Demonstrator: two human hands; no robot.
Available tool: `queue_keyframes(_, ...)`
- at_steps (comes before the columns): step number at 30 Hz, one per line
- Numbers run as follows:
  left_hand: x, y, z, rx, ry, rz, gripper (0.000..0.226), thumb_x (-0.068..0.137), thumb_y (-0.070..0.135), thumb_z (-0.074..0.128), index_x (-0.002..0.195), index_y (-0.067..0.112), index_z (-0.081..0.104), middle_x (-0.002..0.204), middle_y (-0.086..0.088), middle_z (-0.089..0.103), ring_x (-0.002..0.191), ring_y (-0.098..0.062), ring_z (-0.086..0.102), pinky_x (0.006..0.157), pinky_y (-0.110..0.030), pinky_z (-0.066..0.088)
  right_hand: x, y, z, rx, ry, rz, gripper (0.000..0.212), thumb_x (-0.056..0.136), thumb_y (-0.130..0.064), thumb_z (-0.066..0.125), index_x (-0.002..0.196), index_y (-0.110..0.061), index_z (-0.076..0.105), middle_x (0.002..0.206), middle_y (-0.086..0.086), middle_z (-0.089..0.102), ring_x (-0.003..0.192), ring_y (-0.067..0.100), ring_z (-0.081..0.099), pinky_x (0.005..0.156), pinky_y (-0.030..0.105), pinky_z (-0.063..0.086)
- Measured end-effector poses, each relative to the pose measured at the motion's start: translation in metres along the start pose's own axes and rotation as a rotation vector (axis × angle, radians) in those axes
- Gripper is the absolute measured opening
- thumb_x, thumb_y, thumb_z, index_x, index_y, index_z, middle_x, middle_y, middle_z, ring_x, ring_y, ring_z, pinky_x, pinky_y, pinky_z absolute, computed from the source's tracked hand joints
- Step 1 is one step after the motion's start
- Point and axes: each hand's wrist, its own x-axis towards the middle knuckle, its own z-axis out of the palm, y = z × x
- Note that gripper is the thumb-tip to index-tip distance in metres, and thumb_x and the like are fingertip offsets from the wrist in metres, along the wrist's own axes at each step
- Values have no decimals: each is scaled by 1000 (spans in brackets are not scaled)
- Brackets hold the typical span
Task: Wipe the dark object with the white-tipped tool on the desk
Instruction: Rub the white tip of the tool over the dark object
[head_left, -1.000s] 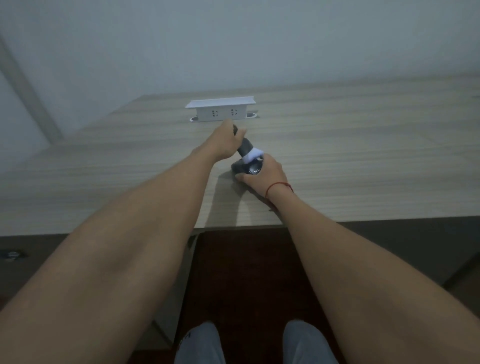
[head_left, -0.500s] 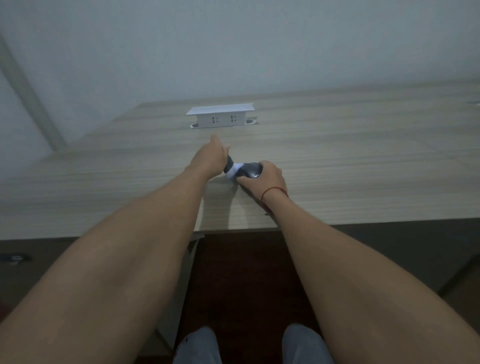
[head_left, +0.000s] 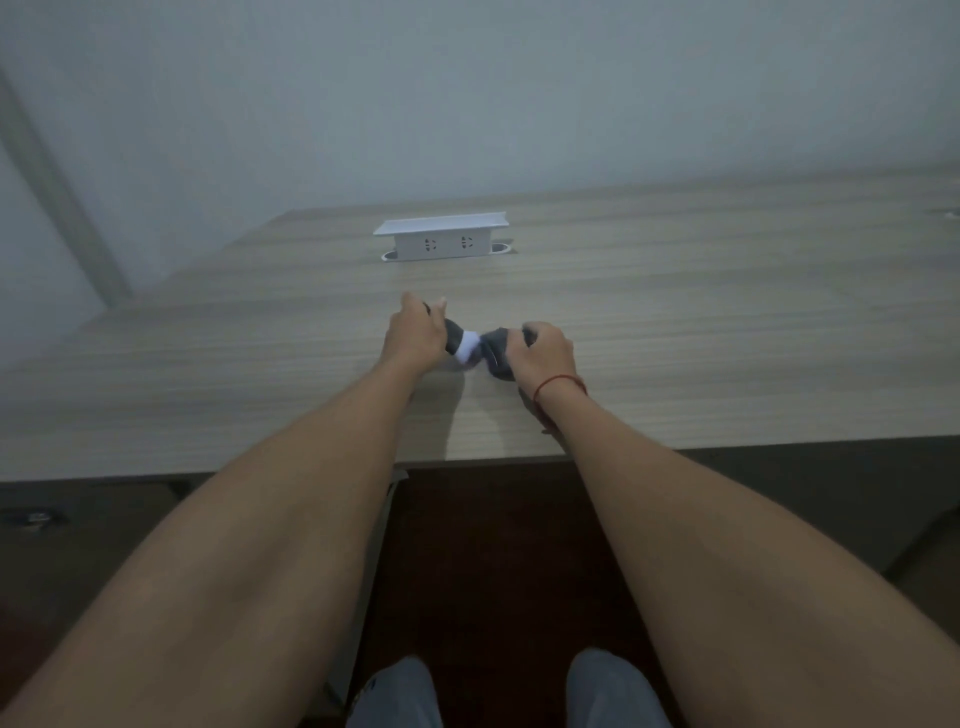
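Observation:
My left hand (head_left: 415, 332) is closed around the dark handle of the white-tipped tool (head_left: 465, 343), which lies nearly level and points right. Its white tip presses against the left side of the dark object (head_left: 497, 356). My right hand (head_left: 540, 356), with a red string at the wrist, grips that dark rounded object from the right and holds it tilted just above the wooden desk (head_left: 675, 322). Most of the dark object is hidden under my right fingers.
A white pop-up socket box (head_left: 441, 236) stands on the desk beyond my hands. The desk's front edge (head_left: 260, 470) runs below my forearms. A wall rises behind the desk. My knees show at the bottom over a dark floor.
The tool has swung from pointing down at the object to lying nearly level against its left side. My right hand has tipped the dark object up.

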Motion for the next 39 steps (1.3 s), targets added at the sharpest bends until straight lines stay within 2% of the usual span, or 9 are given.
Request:
queue_keyframes(4,0,-2,10,-50,-50,-49,48,101,36,40,121,-7,51,121,-26,60,109,-40,59,81,-36,45,1,2,2,-56,-29,-58,32,96,-29,49,107,-4,65,112,18,66,105,34,60,85,35,46)
queue_keyframes(9,0,-1,-2,-127,-313,-94,36,100,28,40,86,0,57,74,-22,60,48,-22,46,49,-25,38,5,1,6,-83,-2,5,31,98,-34,45,102,-10,63,93,6,55,85,24,50,73,29,33)
queue_keyframes(11,0,1,-9,-187,-228,-97,37,100,27,40,83,-1,57,69,-19,61,50,-24,50,46,-25,41,6,3,8,-83,7,8,31,98,-34,44,104,-10,62,93,5,53,84,22,47,72,29,33)
queue_keyframes(16,-14,5,10,-172,-26,-43,43,101,32,41,123,-5,45,118,-23,59,105,-35,60,81,-36,48,5,2,6,-115,21,4,33,99,-33,42,104,-8,62,107,13,63,85,24,48,72,29,31)
queue_keyframes(21,-15,3,-4,-118,-367,-62,33,102,29,39,98,0,53,68,-22,56,43,-20,49,43,-22,38,6,1,7,-129,56,23,34,99,-34,41,110,-9,62,117,15,63,108,33,58,77,32,37)
queue_keyframes(27,-19,10,9,-98,-106,-2,39,102,28,38,124,-4,43,117,-22,59,105,-35,60,84,-37,48,3,0,8,-150,53,22,35,100,-33,38,108,-7,60,113,15,63,103,30,58,74,30,34)
queue_keyframes(32,-9,14,-5,-12,-269,33,34,102,26,38,107,-4,54,80,-21,61,59,-28,56,46,-20,48,5,0,9,-155,70,18,34,99,-34,39,108,-9,61,113,15,63,105,31,58,78,33,38)
queue_keyframes(36,-11,17,5,-108,-69,8,36,101,29,38,119,-3,42,114,-26,59,96,-42,65,81,-44,58,4,0,9,-156,54,1,35,100,-33,38,107,-7,61,111,15,64,102,31,59,74,32,38)
queue_keyframes(39,-15,13,9,-94,-265,-25,29,102,26,39,96,-1,49,78,-23,59,59,-31,60,45,-23,51,6,2,6,-154,66,16,35,99,-33,38,107,-7,61,112,16,63,106,33,58,78,35,40)
